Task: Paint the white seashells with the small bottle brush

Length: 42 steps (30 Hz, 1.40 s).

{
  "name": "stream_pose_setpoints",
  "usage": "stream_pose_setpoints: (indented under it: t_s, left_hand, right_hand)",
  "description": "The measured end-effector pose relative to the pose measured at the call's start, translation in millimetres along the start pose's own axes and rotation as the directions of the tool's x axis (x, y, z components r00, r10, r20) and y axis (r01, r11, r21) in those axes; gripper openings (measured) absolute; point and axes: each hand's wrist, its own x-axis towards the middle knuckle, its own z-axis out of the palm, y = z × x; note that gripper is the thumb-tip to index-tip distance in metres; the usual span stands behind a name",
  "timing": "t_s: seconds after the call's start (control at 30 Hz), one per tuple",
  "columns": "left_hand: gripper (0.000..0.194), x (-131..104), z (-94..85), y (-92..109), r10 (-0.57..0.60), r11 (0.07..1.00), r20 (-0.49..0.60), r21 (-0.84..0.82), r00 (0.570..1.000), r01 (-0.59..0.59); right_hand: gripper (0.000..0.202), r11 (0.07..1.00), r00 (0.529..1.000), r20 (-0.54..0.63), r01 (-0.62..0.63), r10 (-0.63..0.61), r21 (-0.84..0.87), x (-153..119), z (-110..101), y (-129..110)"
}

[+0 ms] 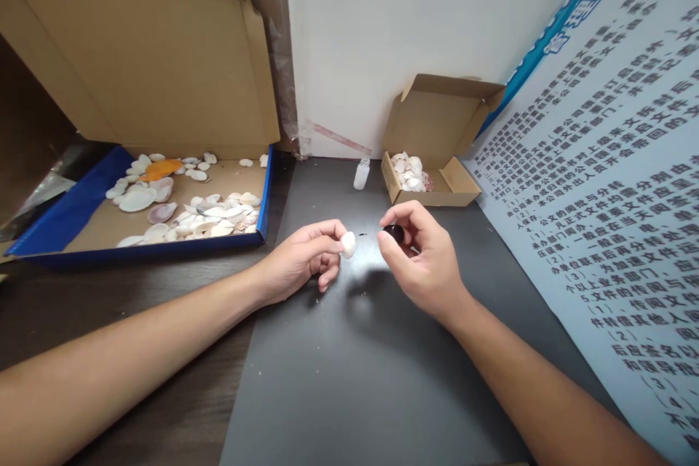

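Between thumb and fingers, my left hand (306, 258) pinches a small white seashell (348, 244) above the dark grey mat. My right hand (423, 255) faces it a short way to the right, curled around a black cap (394, 234). Whether a brush or tip hangs from that cap is hidden by the fingers. Beyond both hands, a small white bottle (361, 175) stands upright with its neck uncapped. A tiny dark speck lies on the mat between the hands.
At left, an open blue-sided cardboard box (262, 204) holds many shells and one orange piece (162, 169). A smaller open cardboard box (437, 198) with white shells stands back right. Behind is a white panel (404, 7); a printed sheet (611, 182) slopes along the right.
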Motion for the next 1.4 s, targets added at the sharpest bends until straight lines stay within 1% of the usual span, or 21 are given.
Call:
stream_pose_setpoints:
  t_s: [0.03, 0.13, 0.17, 0.27, 0.4, 0.53, 0.57, 0.63, 0.77, 0.87, 1.0, 1.17, 1.3, 1.4]
  left_hand:
    - [0.013, 0.0, 0.0, -0.1, 0.000, 1.000, -0.001, 0.001, 1.000, 0.000]
    - [0.013, 0.0, 0.1, -0.3, 0.009, 1.000, -0.002, -0.001, 1.000, -0.009]
    - [0.013, 0.1, 0.2, -0.2, 0.011, 1.000, -0.003, -0.002, 1.000, -0.011]
    - [0.014, 0.0, 0.5, 0.2, 0.002, 1.000, -0.006, 0.002, 1.000, -0.002]
    - [0.013, 0.1, 0.6, 0.1, 0.009, 1.000, -0.008, 0.009, 1.000, -0.009]
    - [0.013, 0.7, 0.3, -0.8, 0.019, 1.000, -0.001, 0.006, 1.000, -0.019]
    - [0.013, 0.7, 0.3, -0.9, 0.021, 1.000, -0.002, 0.005, 1.000, -0.021]
    - [0.013, 0.7, 0.5, -0.9, 0.026, 1.000, -0.002, 0.004, 1.000, -0.026]
    - [0.013, 0.5, 0.9, -0.3, 0.018, 1.000, -0.009, 0.015, 1.000, -0.017]
    - [0.012, 0.6, 0.6, -0.5, 0.025, 1.000, -0.010, 0.009, 1.000, -0.025]
    - [0.013, 0.9, -0.4, -1.6, 0.030, 1.000, 0.006, 0.009, 1.000, -0.030]
    - [0.011, 1.3, -0.6, -2.3, 0.037, 0.999, 0.009, 0.006, 0.999, -0.037]
    - [0.011, 1.4, -0.3, -2.2, 0.033, 0.999, 0.008, 0.004, 0.999, -0.033]
    - [0.010, 1.1, -0.5, -1.9, 0.041, 0.999, 0.015, 0.000, 0.999, -0.041]
  right_hand:
    - [0.007, 1.000, 1.000, 0.000, -0.002, 0.002, 0.010, 0.2, 0.0, 0.3]
    - [0.003, 0.993, 0.999, 0.048, -0.012, 0.006, 0.119, 0.1, 0.5, 0.8]
    - [0.003, 0.993, 0.999, 0.049, -0.011, 0.005, 0.120, -0.1, 0.8, 0.9]
    - [0.009, 1.000, 1.000, 0.002, 0.005, -0.005, 0.020, -0.6, 1.6, 0.9]
    - [0.005, 0.998, 1.000, 0.029, 0.009, -0.011, 0.066, -0.1, 1.9, 1.0]
    - [0.008, 0.997, 0.996, -0.077, 0.048, -0.052, -0.061, -0.5, 1.5, 0.5]
    - [0.007, 0.997, 0.996, -0.070, 0.056, -0.059, -0.044, -0.8, 1.3, 0.3]
    - [0.004, 0.998, 0.998, -0.018, 0.052, -0.052, 0.017, -1.5, 0.8, 0.0]
    - [0.007, 0.999, 0.999, 0.000, 0.035, -0.035, -0.003, -2.0, 0.9, 0.4]
    - [0.004, 0.998, 0.999, 0.044, 0.020, -0.023, 0.066, -1.6, 1.5, 0.3]
    - [0.011, 1.000, 1.000, 0.018, 0.025, -0.024, -0.010, -1.1, 2.0, -0.5]
    - [0.005, 0.994, 0.997, 0.074, 0.021, -0.029, 0.104, -1.1, 1.8, 0.6]
    - [0.009, 1.000, 1.000, 0.011, 0.026, -0.026, -0.001, -1.4, 2.0, 0.3]
    - [0.007, 0.999, 1.000, 0.022, 0.015, -0.016, 0.039, -1.2, 1.2, 0.3]
